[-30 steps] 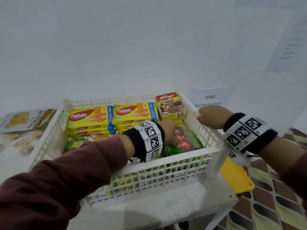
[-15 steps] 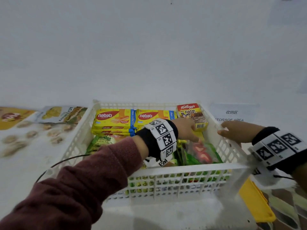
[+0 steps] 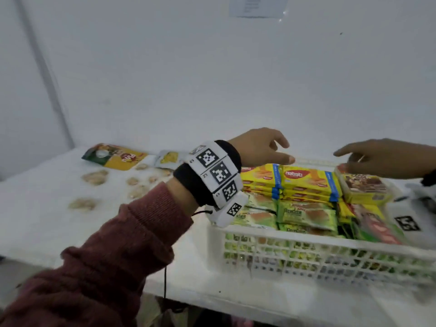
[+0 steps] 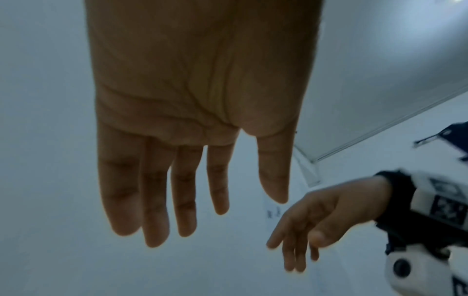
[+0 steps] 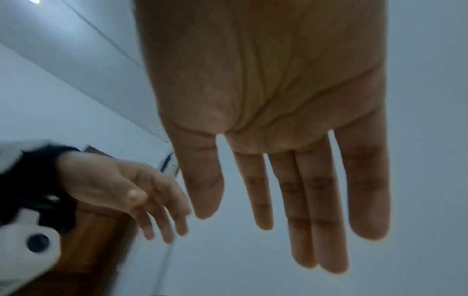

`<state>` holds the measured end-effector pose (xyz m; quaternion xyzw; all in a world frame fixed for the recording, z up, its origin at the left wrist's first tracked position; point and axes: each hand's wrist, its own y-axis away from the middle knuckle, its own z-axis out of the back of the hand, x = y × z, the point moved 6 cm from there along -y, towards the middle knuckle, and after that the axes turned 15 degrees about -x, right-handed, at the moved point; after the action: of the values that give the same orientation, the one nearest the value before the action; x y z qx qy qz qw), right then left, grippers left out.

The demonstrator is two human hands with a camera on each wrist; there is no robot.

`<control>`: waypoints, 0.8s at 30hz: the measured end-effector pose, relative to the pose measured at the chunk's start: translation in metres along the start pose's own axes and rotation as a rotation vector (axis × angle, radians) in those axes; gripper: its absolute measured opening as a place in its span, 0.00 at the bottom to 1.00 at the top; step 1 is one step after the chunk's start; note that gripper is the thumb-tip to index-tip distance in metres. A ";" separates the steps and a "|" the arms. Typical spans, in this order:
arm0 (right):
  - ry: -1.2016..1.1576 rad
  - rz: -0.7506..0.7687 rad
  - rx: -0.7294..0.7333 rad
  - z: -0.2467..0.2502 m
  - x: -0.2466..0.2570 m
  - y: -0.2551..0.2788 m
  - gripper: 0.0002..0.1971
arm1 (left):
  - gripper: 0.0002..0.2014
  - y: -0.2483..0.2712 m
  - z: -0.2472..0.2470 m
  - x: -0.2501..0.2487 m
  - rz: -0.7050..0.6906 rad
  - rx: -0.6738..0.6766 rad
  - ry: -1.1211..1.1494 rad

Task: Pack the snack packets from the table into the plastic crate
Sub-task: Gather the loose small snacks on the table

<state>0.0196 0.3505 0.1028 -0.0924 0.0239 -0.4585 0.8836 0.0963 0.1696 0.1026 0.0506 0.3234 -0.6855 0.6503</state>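
Hovering over the white plastic crate (image 3: 330, 253), both hands are carrying nothing: the left hand (image 3: 257, 147) is spread wide above the crate's far left corner, and the wrist view is confirming its fingers (image 4: 154, 200) straight and apart; the right hand (image 3: 382, 159) is likewise wide, palm down, just above the chocolate cereal box (image 3: 363, 187) at the crate's right end. Inside the crate, 2 stacks of yellow wafer packets (image 3: 306, 182) are lying flat along the back, green cake packets (image 3: 304, 215) are sitting in front of them, and a red-and-green pouch (image 3: 377, 230) is wedged at the front right; the load is already reaching close to rim level. On the white table (image 3: 47, 208), well apart to the left, 2 snack packets are still waiting: a green-and-yellow pouch (image 3: 113, 156) and a smaller pale one (image 3: 168, 158) beside it, lying next to scattered pale lumps (image 3: 94, 178) whose nature cannot be told. Judged from this, the step in hand is the reach for those remaining packets. Doing it well is calling for the left hand, being nearer, to be travelling across, pinching each pouch by an edge, not crushing it, and laying it flat on the green layer where room appears to be remaining, while the right hand is steadying the crate's rim.
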 end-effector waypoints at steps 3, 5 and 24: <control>-0.113 0.126 0.038 -0.011 0.097 -0.004 0.24 | 0.23 0.045 0.040 0.063 0.150 0.022 -0.087; -0.139 0.224 0.076 -0.020 0.163 -0.004 0.24 | 0.24 0.078 0.062 0.107 0.245 0.035 -0.170; -0.282 0.254 0.330 -0.203 0.424 -0.078 0.37 | 0.45 0.236 0.108 0.389 0.745 0.100 -0.412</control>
<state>0.1757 -0.0676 -0.0644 -0.0060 -0.1632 -0.3238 0.9319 0.2943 -0.2067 -0.0926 0.0574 0.1128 -0.4146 0.9012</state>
